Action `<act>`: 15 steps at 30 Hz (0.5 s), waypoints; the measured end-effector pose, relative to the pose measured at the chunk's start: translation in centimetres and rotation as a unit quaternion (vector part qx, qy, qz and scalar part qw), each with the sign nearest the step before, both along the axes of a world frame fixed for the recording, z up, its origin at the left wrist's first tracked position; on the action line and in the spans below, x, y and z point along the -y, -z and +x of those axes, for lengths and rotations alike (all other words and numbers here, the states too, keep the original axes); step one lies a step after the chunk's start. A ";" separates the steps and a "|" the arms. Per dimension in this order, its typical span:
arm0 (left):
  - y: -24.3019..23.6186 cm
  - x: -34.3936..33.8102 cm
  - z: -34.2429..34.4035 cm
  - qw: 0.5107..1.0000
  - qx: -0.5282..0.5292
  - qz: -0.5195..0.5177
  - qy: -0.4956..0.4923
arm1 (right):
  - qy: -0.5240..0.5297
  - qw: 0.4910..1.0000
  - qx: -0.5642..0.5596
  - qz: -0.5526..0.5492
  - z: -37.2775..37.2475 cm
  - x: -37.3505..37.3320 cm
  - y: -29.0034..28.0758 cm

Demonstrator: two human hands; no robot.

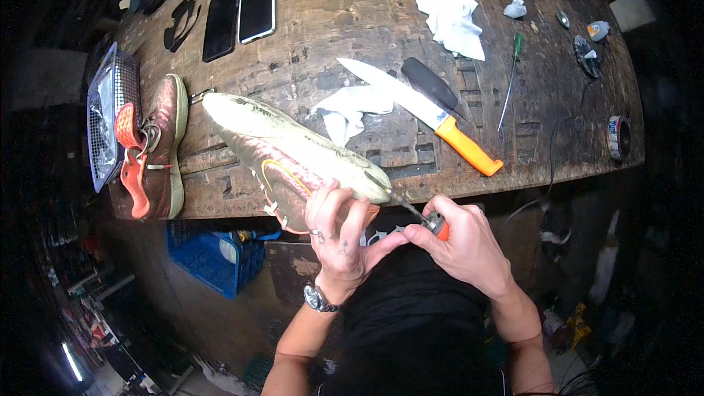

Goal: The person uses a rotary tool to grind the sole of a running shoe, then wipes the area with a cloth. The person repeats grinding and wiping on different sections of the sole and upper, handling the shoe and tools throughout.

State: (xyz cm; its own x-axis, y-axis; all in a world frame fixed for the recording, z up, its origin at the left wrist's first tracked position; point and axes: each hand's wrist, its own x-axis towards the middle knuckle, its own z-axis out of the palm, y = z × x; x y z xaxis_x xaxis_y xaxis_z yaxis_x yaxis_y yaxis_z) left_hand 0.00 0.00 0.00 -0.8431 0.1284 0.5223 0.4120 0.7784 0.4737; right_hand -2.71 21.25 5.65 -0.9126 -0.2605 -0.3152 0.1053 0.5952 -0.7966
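Note:
A brown and pink shoe (290, 148) with a pale sole lies on its side near the bench's front edge, heel toward me. My left hand (341, 238) grips its heel end, with the thumb reaching toward my right thumb. My right hand (467, 249) is closed around an awl-like tool (438, 224) with an orange handle and a metal collar. Its thin shank points at the sole's heel, and the tip meets the edge there. The matching shoe (166, 143) with an orange tongue stands at left.
On the wooden bench (323, 29) lie an orange-handled knife (440, 121), a dark sharpening stone (429, 82), a green screwdriver (511, 77), white cloths (449, 22), two phones (257, 7) and glasses (180, 26). A mesh basket (110, 121) sits at left; a blue crate (220, 257) is below.

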 end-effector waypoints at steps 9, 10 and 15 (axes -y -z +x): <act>0.1 -0.2 -0.2 0.999 0.009 0.020 -0.028 | -0.051 0.996 -0.011 0.072 -1.3 0.1 -1.1; 0.0 -0.2 -0.3 0.999 0.009 0.023 -0.026 | -0.056 0.996 -0.004 0.076 -1.4 0.2 -1.2; -0.1 -0.1 -0.4 0.999 0.011 0.022 -0.023 | -0.058 0.995 -0.005 0.082 -1.3 0.6 -1.4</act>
